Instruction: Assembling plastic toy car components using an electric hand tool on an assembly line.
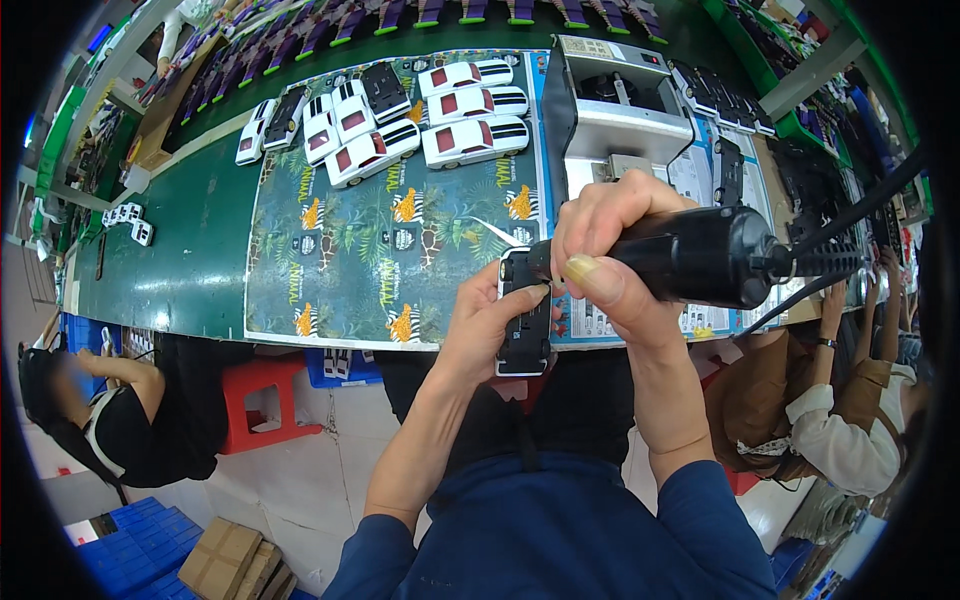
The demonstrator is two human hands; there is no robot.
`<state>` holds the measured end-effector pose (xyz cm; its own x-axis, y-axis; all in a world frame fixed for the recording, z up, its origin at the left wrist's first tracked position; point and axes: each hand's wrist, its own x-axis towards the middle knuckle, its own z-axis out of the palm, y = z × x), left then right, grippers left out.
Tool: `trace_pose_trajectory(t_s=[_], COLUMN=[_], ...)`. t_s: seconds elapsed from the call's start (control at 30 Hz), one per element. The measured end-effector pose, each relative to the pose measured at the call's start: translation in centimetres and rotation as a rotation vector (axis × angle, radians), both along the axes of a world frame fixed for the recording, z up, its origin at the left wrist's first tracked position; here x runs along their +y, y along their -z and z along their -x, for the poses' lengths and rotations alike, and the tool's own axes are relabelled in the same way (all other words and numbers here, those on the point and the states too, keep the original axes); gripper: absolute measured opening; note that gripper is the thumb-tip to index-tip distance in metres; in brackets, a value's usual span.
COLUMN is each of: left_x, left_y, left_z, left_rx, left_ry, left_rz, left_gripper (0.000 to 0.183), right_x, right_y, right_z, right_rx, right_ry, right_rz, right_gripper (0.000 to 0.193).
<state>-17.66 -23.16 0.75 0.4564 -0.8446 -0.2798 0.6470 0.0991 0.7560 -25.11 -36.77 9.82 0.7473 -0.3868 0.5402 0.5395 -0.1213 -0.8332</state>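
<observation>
My left hand (475,325) grips a toy car (523,345) at the table's front edge, its black underside turned up and a thin white rim showing. The left thumb presses on that underside. Wrapped in my right hand (615,240) is a black electric screwdriver (705,255), tilted nearly level. Its front end meets the far part of the car's underside, where my right fingers hide the tip. Beyond my hands, several white toy cars (475,142) with black stripes and red windows stand on a patterned sheet (350,250).
A metal screw feeder (625,120) stands just beyond my right hand. Black car bases (728,170) lie to its right. A dark cable (860,215) runs off from the screwdriver. One person (130,400) sits on the left beside a red stool (262,405); others work at the right.
</observation>
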Motion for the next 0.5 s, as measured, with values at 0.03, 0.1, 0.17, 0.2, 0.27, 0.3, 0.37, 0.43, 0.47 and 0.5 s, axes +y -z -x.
trace_pose_trajectory(t_s=[0.03,0.1,0.17,0.2,0.27,0.3,0.37,0.43,0.47,0.5], left_x=[0.0,0.1,0.0,0.0,-0.1,0.1,0.2,-0.1,0.1,0.2], left_y=[0.1,0.4,0.4,0.2,-0.3,-0.3,0.0,0.1,0.4,0.9], left_z=[0.0,0.0,0.1,0.2,0.6,0.6,0.6,0.8,0.5,0.3], left_rx=[0.017,0.032,0.017,0.014,0.001,-0.003,-0.012,0.056,0.141,0.263], left_ry=[-0.001,-0.004,-0.009,-0.005,-0.037,-0.028,-0.044,-0.134,-0.171,-0.21], left_rz=[0.001,0.003,0.029,0.033,0.029,0.036,0.021,0.046,0.085,0.151], left_gripper=[0.024,0.024,0.024,0.024,0.023,0.023,0.022,0.023,0.023,0.029], right_x=[0.0,0.2,0.3,0.2,0.3,0.5,0.0,-1.1,-2.1,-2.9], right_y=[0.0,0.2,0.2,0.2,0.2,0.4,0.3,-1.1,-1.9,-3.0], right_z=[0.0,-0.1,0.0,0.2,0.4,0.2,0.3,1.3,2.1,2.6], right_rx=[0.011,-0.014,-0.041,-0.033,-0.052,-0.078,-0.168,-0.256,-0.339,-0.411], right_ry=[-0.004,-0.006,0.003,0.009,0.031,0.042,-0.003,0.011,0.075,0.143], right_rz=[-0.016,-0.037,-0.051,-0.025,-0.024,-0.048,-0.091,-0.131,-0.103,-0.105], right_gripper=[0.027,0.027,0.026,0.026,0.024,0.022,0.015,0.012,0.015,0.017])
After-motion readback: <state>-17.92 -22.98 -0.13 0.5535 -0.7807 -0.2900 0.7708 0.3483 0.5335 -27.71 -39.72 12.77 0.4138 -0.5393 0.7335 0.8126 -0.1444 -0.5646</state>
